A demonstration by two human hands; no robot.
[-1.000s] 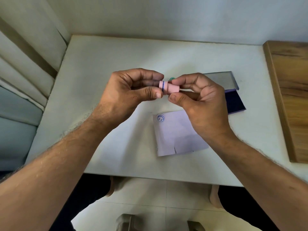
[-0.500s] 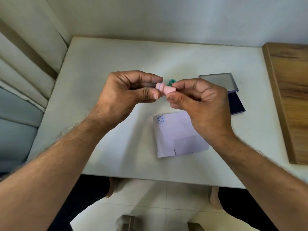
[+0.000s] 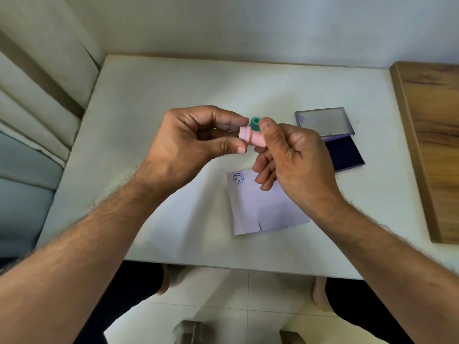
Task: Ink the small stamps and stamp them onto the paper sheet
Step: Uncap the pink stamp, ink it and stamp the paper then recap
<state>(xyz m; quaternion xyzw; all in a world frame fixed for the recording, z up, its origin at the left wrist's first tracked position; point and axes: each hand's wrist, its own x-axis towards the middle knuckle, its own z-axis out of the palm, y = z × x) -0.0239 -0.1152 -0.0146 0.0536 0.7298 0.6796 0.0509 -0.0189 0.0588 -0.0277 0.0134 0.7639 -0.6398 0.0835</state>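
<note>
Both hands raised above the table (image 3: pixel 154 100), meeting over its middle; left hand (image 3: pixel 188 142) pinches the pink stamp (image 3: pixel 252 137) at its wider, blue-ringed end, thumb below and forefinger above, remaining fingers curled in; right hand (image 3: pixel 295 157) grasps the narrower end of the same stamp, thumb on top, lower fingers loosely bent and holding nothing else; stamp lies roughly level between the two, tilted slightly down to the right.

Green stamp (image 3: pixel 255 121) stands on the table just behind the pink one, mostly hidden by the fingers; whether it touches anything else cannot be told.

Paper (image 3: pixel 250 209) lies flat below the hands, near the front edge; one blue smiley print (image 3: pixel 238 178) in its upper left corner; right part of the sheet covered by the right wrist.

Ink pad (image 3: pixel 345 153) open to the right of the hands, dark blue; its lid (image 3: pixel 323 121) folded back behind it.

Wooden board (image 3: pixel 432 145) along the table's right side; curtain (image 3: pixel 37 95) at left.
</note>
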